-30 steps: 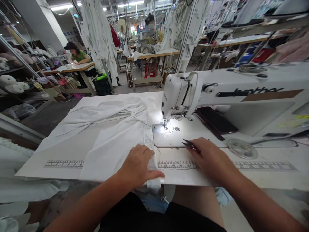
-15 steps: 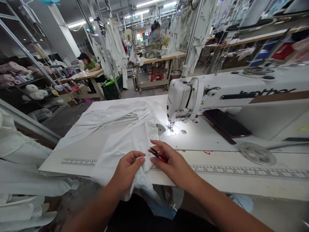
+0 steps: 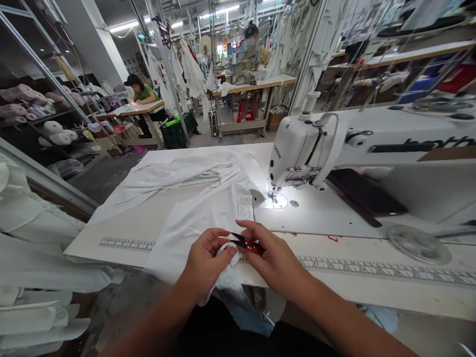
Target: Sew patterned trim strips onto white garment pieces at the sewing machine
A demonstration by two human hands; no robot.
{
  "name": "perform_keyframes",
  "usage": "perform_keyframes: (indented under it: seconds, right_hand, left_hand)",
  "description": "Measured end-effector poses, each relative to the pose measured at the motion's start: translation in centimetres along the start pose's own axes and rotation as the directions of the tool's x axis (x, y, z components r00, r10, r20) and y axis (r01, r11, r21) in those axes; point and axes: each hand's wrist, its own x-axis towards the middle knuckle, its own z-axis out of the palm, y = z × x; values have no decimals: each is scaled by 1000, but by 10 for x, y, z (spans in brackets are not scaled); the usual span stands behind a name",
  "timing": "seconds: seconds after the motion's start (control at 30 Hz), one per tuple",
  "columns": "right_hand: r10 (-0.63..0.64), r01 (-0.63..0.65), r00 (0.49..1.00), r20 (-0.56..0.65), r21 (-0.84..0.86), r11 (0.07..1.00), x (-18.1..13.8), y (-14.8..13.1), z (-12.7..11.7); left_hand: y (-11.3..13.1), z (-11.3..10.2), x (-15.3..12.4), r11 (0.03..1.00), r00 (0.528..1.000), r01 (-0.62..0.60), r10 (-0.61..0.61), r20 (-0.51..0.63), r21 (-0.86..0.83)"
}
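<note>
- Head view: a white sewing table (image 3: 87,243) stretches across the front, a printed ruler (image 3: 128,244) along its near edge.
- A white sewing machine (image 3: 297,148) stands on the table's right part, its lamp lighting the needle plate; a dark flat case (image 3: 368,193) lies under its arm, and a clear disc (image 3: 418,244) lies nearer the near edge.
- Around it, the room holds tube lights overhead, thread cones (image 3: 55,134) on shelving at far left, and hanging white garments (image 3: 193,64). A co-worker in green (image 3: 147,94) sits at another table; a second person is farther back.
- The white cloth (image 3: 208,203) sprawls from the table's far edge to its near edge, left of the needle, and drops over the near edge. Its patterned border runs near to far.
- The left hand (image 3: 206,260) pinches a fold of cloth by the near edge.
- The right hand (image 3: 277,258) grips red-handled snips (image 3: 248,244) above that edge; their long axis lies roughly along it, parted blades pointing left, toward the left hand.
</note>
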Motion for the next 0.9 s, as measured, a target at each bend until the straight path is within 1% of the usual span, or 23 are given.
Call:
perform_keyframes:
  seconds: [0.1, 0.2, 0.27, 0.37, 0.43, 0.5, 0.57, 0.67, 0.73, 0.83, 0.9]
  right_hand:
    - [-10, 11, 1000, 2, -89, 996, 2, 0, 3]
    - [7, -11, 999, -50, -94, 996, 3, 2, 2]
    - [-4, -1, 998, -56, -95, 995, 2, 2, -1]
    - [-67, 66, 998, -2, -141, 988, 1, -1, -4]
    - [-120, 126, 992, 40, -207, 970, 1, -4, -4]
    - [-146, 158, 987, 63, -269, 950, 3, -6, -2]
    - [-128, 138, 990, 51, -280, 950, 5, -6, -1]
    - [-38, 33, 999, -18, -214, 976, 4, -1, -2]
    - [-19, 13, 999, -30, -178, 984, 2, 1, -4]
    - [-96, 97, 995, 19, -228, 969, -1, 0, -5]
    - [-146, 148, 989, 30, -264, 953, -1, -1, -3]
  left_hand:
    - [1, 0, 0, 999, 1000, -4, 5, -6, 38]
    - [1, -2, 0, 998, 999, 19, -17, -30, 57]
    - [1, -2, -1, 998, 999, 26, -24, -37, 55]
    - [2, 0, -1, 997, 1000, 13, -11, -27, 79]
    - [2, 2, -1, 992, 1000, -8, 12, -27, 122]
    - [3, 4, -1, 987, 999, -26, 31, -31, 160]
    - [3, 5, -1, 985, 999, -34, 39, -26, 171]
    - [4, 6, -1, 989, 999, -2, 7, -32, 149]
    - [4, 5, -1, 990, 999, 17, -12, -40, 143]
    - [4, 5, 0, 989, 999, -6, 11, -31, 148]
    - [4, 5, 1, 988, 999, -16, 21, -30, 151]
